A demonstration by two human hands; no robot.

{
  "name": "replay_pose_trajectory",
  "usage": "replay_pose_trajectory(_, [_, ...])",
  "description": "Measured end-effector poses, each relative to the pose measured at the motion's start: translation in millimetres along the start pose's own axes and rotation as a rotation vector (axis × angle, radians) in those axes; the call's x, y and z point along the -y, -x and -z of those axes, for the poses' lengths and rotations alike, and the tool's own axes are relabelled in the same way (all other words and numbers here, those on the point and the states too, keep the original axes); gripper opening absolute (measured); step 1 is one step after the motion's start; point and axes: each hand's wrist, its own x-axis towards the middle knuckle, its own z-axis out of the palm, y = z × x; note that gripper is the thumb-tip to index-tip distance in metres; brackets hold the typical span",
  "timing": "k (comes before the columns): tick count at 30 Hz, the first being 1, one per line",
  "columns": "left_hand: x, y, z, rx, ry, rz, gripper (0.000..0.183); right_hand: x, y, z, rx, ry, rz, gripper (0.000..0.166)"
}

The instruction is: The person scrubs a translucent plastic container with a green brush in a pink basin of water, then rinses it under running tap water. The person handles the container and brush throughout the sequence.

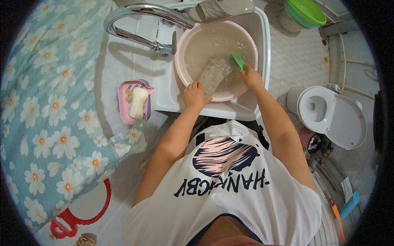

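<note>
My left hand (196,96) is at the near rim of a pale pink basin (253,49), its fingers and thumb around the near end of a grey slipper (217,73). The slipper lies slanted and mostly under cloudy water, so its details are blurred. In my right hand (253,77) is the handle of a small green brush (237,59). The brush head is at the water, just right of the slipper's far end; its bristles are hidden. The basin stands in a white sink (212,110). A second slipper (221,10), grey and white, rests across the far rim.
A chrome faucet (147,9) arches over the basin from the left. Left of the sink are a pink soap dish (124,107) with white soap (138,103) and a flowered curtain (55,107). At right stand a toilet (314,106) and stacked basins (307,13). A red-framed mirror (92,200) lies lower left.
</note>
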Motion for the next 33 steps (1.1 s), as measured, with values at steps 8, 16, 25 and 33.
replay_pose_trajectory(8, [-4,2,-4,-0.026,-0.019,0.004,0.078,43,40,-9,0.301,-0.033,0.435,0.046])
replay_pose_trajectory(16, [-1,4,-9,-0.087,-0.021,-0.029,0.080,56,15,-12,0.236,0.109,0.272,0.047])
replay_pose_trajectory(25, [-2,2,-8,-0.049,-0.005,-0.004,0.082,13,-13,-1,0.115,0.127,-0.024,0.047])
replay_pose_trajectory(33, [-1,-3,-5,-0.001,-0.021,-0.012,0.083,35,62,8,0.277,0.026,0.253,0.046])
